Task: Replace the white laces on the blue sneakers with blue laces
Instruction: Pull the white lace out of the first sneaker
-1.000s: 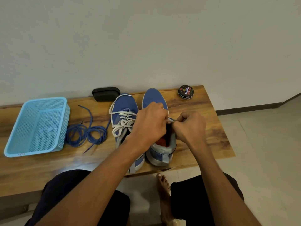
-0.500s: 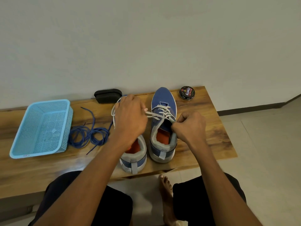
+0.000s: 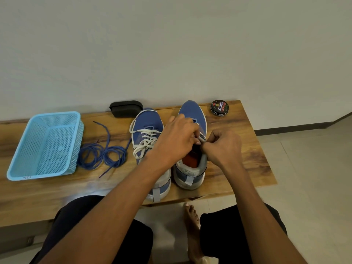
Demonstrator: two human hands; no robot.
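Wooden bench [image 3: 238, 168] against a pale wall [image 3: 171, 44]; person seated at its near edge, dark shorts [image 3: 228, 235], one bare foot [image 3: 191, 221] on the tiled floor at 6 o'clock.

Two blue sneakers stand side by side mid-bench, toes pointing to 12 o'clock, heels toward the person. Left sneaker [image 3: 147, 122] carries its white lace [image 3: 145, 141], fully threaded, loose ends looped round the toe. Right sneaker [image 3: 192, 111] just beside it, orange insole showing at the opening; its white lace [image 3: 202, 138] is visible only as a short stretch between the two hands.

Left hand [image 3: 176, 140] reaches across the left sneaker to the right sneaker's throat, fingers curled, tips pinching the lace there. Right hand [image 3: 223, 147] at 3 o'clock of that shoe, fingers bunched, pinching the same lace at the upper eyelets. The two hands nearly touch over the tongue. How far the lace is undone: cannot tell, hands cover the eyelets.

Blue laces [image 3: 102, 155] lie coiled in loose loops on the bench at 9 o'clock of the left sneaker, one end trailing toward the wall, another toward the near edge. Further at 9 o'clock, touching the coils, a light-blue mesh basket [image 3: 21, 159].

Black case [image 3: 125, 108] at 11 o'clock of the left sneaker, by the wall. Round polish tin [image 3: 219, 107], marked "Cherry", at 2 o'clock of the right sneaker, near the bench's far corner.
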